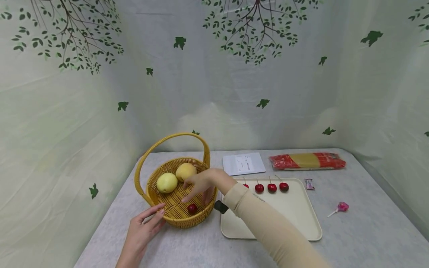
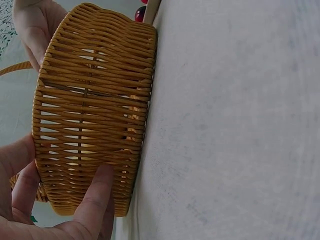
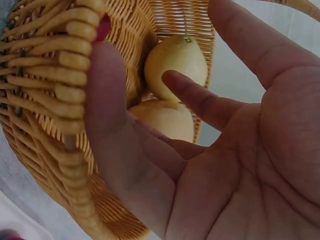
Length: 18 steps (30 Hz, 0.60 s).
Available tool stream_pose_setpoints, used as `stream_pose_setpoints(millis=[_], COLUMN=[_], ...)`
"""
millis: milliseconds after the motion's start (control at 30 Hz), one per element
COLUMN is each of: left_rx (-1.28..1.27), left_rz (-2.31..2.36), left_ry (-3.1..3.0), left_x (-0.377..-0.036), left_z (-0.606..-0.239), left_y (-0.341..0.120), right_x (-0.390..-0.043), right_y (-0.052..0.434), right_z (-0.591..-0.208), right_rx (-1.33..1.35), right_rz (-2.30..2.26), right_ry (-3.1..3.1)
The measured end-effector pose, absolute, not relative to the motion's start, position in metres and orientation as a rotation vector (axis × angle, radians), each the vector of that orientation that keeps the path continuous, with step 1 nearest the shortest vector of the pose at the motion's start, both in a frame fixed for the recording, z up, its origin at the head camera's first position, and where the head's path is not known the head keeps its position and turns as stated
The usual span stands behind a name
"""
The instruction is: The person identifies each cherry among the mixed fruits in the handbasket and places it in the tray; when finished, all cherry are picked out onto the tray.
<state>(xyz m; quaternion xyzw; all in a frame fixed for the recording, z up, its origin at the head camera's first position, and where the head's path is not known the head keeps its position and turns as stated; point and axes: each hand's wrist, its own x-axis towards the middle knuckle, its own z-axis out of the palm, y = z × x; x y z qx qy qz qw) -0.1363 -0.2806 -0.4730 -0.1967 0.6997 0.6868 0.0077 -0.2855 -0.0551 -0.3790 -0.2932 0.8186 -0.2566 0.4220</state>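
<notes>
Your right hand (image 1: 201,186) hung slack-fingered and empty above the cherry (image 1: 192,208) lying in the basket (image 1: 177,219), whose near wall your left hand (image 1: 144,229) steadied with straight fingers on the bench (image 1: 352,238); withdrawal toward the tray (image 1: 298,219) seemingly followed.

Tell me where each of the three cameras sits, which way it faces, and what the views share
Head: above, facing forward and down at the basket, tray and cherries; both hands and a beige sleeve show.
Left wrist: low beside the table, facing the basket's outer wall; left hand touches it.
Right wrist: over the basket, facing in at two yellow fruits; open right hand fills it.
All three show the basket.
</notes>
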Motion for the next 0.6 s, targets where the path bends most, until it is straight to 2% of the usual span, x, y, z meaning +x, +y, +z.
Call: stream_pose_setpoints(millis=[600], left_rx=[-0.584], left_rz=[2.194], left_ry=[2.200], left_x=[-0.135], left_z=[-0.474], left_y=[-0.279], right_x=[-0.287], right_y=[-0.088], right_z=[-0.388], right_rx=[-0.713], right_rz=[-0.604], right_ry=[1.932])
